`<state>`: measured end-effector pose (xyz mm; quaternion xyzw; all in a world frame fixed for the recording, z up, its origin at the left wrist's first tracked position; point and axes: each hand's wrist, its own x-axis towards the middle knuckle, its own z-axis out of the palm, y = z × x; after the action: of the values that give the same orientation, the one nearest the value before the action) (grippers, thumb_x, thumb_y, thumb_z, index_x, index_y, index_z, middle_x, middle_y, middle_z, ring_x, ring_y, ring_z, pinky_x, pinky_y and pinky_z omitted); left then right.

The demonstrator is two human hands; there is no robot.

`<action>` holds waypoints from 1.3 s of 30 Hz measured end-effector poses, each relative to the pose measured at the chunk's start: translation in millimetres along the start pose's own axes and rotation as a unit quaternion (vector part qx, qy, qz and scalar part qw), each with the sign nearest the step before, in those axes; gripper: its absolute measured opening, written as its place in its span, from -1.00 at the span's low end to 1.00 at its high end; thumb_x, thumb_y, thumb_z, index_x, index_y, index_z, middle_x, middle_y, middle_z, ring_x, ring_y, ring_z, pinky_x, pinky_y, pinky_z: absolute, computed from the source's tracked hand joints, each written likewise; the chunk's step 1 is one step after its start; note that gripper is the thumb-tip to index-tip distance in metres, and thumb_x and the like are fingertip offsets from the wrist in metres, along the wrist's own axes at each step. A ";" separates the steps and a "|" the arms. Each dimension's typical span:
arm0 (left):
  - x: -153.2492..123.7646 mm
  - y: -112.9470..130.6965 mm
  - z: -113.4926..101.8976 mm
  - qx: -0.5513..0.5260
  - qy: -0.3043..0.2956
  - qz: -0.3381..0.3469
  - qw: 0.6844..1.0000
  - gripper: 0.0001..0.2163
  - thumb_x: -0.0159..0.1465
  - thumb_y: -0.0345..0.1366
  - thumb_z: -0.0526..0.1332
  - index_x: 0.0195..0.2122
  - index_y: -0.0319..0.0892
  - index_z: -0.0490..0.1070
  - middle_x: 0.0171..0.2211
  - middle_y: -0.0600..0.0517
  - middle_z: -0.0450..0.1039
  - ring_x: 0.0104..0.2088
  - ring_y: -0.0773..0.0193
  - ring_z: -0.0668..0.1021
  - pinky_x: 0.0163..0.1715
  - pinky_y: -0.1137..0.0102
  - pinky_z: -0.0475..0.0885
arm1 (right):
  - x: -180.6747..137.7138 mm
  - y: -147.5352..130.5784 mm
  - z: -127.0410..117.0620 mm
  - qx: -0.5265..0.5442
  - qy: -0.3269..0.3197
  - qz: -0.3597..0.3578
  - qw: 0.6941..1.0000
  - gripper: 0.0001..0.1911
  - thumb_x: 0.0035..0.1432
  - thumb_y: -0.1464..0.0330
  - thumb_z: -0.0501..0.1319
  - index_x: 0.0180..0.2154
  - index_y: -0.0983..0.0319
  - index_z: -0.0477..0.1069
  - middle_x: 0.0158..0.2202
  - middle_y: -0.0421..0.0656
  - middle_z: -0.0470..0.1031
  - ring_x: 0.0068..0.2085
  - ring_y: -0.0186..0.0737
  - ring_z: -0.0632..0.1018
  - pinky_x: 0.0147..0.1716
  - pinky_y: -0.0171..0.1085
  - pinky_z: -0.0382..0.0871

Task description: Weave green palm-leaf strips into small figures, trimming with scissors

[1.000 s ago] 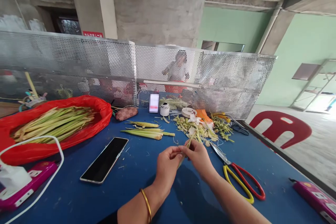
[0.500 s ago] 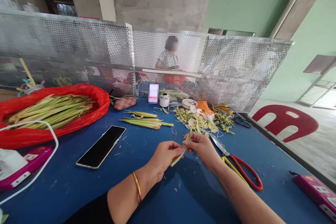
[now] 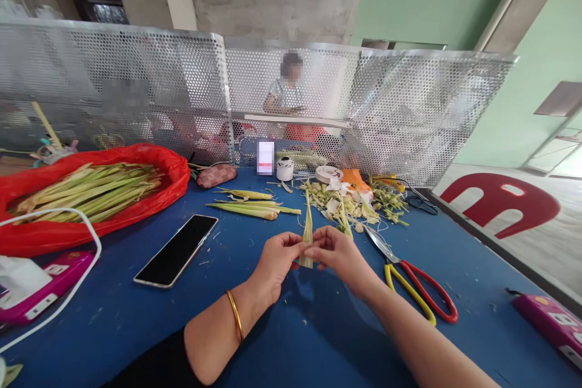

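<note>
My left hand (image 3: 277,260) and my right hand (image 3: 339,254) meet over the blue table (image 3: 282,339), both pinching one pale green leaf strip (image 3: 308,231). The strip stands nearly upright between my fingertips, its tip pointing away from me. A gold bangle sits on my left wrist. Three more folded leaf pieces (image 3: 252,206) lie just beyond my hands. Scissors (image 3: 409,282) with red and yellow handles rest right of my right hand.
A red bag of long green leaves (image 3: 95,194) lies at the left. A black phone (image 3: 177,250) lies left of my hands. Leaf scraps (image 3: 350,203), tape rolls and a perforated metal screen (image 3: 318,109) stand behind; a person sits beyond it. Pink devices lie at both table edges.
The leaf strip has turned from slanting to nearly upright between my fingers. My hands stayed together at the table's middle; the view has shifted slightly.
</note>
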<state>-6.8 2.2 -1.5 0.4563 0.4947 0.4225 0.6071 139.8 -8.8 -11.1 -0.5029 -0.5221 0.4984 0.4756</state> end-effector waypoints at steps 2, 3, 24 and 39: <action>2.4 -1.4 -1.3 -0.015 0.005 -0.007 1.000 -0.80 -0.10 -0.23 0.37 -0.53 -0.21 0.41 -0.59 0.11 0.41 -0.55 0.39 0.42 -0.54 0.50 0.25 | -1.8 4.3 4.9 -0.009 -0.009 0.000 1.000 -0.67 -0.15 0.26 0.39 -0.41 0.22 0.29 -0.58 -0.34 0.37 -0.53 -0.36 0.44 -0.54 -0.36 0.34; 3.8 -2.2 -2.0 -0.019 0.006 -0.004 1.000 -0.80 -0.11 -0.23 0.37 -0.53 -0.22 0.42 -0.59 0.10 0.42 -0.55 0.39 0.42 -0.54 0.49 0.26 | -2.1 5.2 6.0 -0.005 -0.009 -0.002 1.000 -0.70 -0.13 0.26 0.37 -0.43 0.22 0.29 -0.59 -0.33 0.38 -0.54 -0.37 0.44 -0.53 -0.36 0.34; 4.5 -1.3 -2.5 -0.038 -0.016 0.016 0.999 -0.83 -0.04 -0.31 0.36 -0.42 -0.26 0.51 -0.48 0.00 0.53 -0.49 0.32 0.52 -0.42 0.44 0.40 | -2.4 1.0 5.0 -0.006 0.041 -0.028 0.999 -0.71 -0.07 0.20 0.33 -0.37 0.23 0.36 -0.55 -0.27 0.44 -0.51 -0.31 0.48 -0.52 -0.34 0.32; 4.7 -3.4 -0.4 -0.053 -0.024 -0.023 0.998 -0.80 0.01 -0.23 0.35 -0.44 -0.27 0.51 -0.53 0.00 0.52 -0.53 0.33 0.50 -0.45 0.41 0.45 | -8.5 6.2 5.7 -0.302 0.095 -0.155 0.936 -0.83 0.19 0.31 0.10 -0.42 0.19 0.36 -0.54 -0.23 0.45 -0.51 -0.29 0.43 -0.51 -0.36 0.22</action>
<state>-6.3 6.0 -5.8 0.4223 0.4670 0.4232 0.6515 134.8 -17.5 -17.5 -0.5806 -0.6716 0.1880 0.4200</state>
